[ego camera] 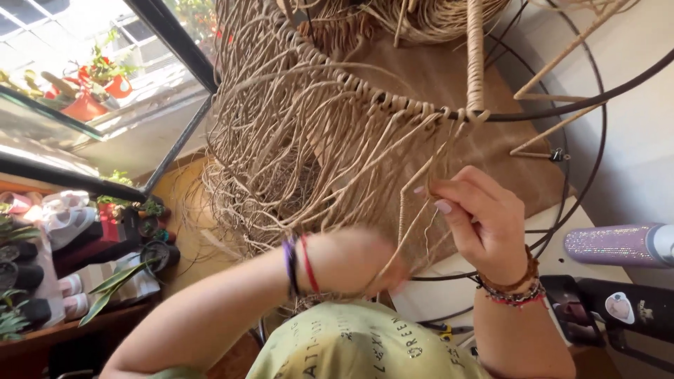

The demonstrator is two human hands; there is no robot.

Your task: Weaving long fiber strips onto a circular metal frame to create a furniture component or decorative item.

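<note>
In the head view, a black metal ring point(562, 112) curves across the upper middle of the frame, with rows of tan cord knotted along it; from those knots a thick fringe of tan cords point(302, 161) hangs down through the centre and left of centre of the picture; a cord-wrapped upright bar point(476, 56) rises from the ring toward the top edge.

The right hand point(484, 224) sits right of centre, just under the knotted ring; its thumb and fingertips are pinched together on a few of the hanging cords, holding them taut; beaded bracelets circle its wrist. The left hand point(354, 260) lies at lower centre, blurred; it is in among the lower ends of the same cords, and whether it is closed on any of them cannot be told; a red and a purple band point(298, 265) wrap its wrist.

At the bottom centre shows a yellow-green shirt point(358, 347). At the right edge lies a glittery purple bottle point(618, 244) above a black case point(625, 309). In the upper left a window shows orange flower pots point(88, 105) outside; at the lower left stands a shelf point(49, 330) with small potted plants point(151, 224) and pale shoes point(67, 217).
</note>
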